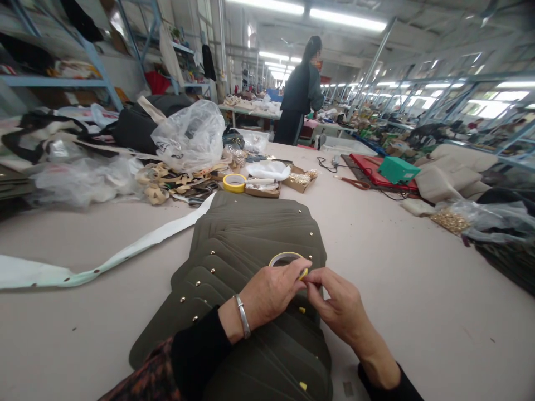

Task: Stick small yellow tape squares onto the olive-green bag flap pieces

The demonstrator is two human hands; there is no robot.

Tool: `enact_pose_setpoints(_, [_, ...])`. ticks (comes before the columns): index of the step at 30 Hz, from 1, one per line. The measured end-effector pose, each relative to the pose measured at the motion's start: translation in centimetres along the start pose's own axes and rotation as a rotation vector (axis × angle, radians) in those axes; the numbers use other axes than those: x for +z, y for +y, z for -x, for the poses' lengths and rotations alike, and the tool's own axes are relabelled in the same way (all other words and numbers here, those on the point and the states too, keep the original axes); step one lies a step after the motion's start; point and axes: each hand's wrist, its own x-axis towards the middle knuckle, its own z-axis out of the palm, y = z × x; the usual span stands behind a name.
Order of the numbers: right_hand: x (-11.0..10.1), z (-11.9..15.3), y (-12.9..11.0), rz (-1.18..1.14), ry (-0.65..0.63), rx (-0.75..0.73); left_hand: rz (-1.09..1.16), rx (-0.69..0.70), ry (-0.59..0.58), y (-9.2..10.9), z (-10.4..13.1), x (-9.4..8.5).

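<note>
My left hand (270, 292), with a silver bangle at the wrist, is closed on a roll of yellow tape (287, 257) above the stack. The fingertips of my right hand (337, 303) are pinched together at the roll's right edge; what lies between them is too small to make out. Beneath both hands, dark olive panels (242, 239) with small gold studs lie fanned out and overlapping on the table. Two small yellow tape pieces, one (302, 385) near the bottom and one (301, 309) under my hands, sit on the panels.
A pale strip (159, 235) runs left across the table (397, 278). Behind the panels are another yellow tape roll (234, 182), a carton of gold parts (300, 178) and plastic bags (192, 133). A green box (398, 170) is at right. A person (298, 94) stands beyond.
</note>
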Motion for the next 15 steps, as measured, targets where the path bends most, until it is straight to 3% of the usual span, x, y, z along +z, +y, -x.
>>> enact_pose_setpoints(7, [0.7,0.2,-0.4,0.066,0.102,0.051,-0.135,-0.004,-0.06,-0.1,-0.8,-0.4])
enact_pose_setpoints(11, [1.1,-0.2,-0.5,-0.088,0.104,0.357,-0.206,0.021,0.002,-0.3,-1.2,0.2])
enact_pose_setpoints(15, [1.5,-0.6,1.7,-0.378,0.138,0.703,-0.211,0.059,0.141,0.0,-0.9,1.2])
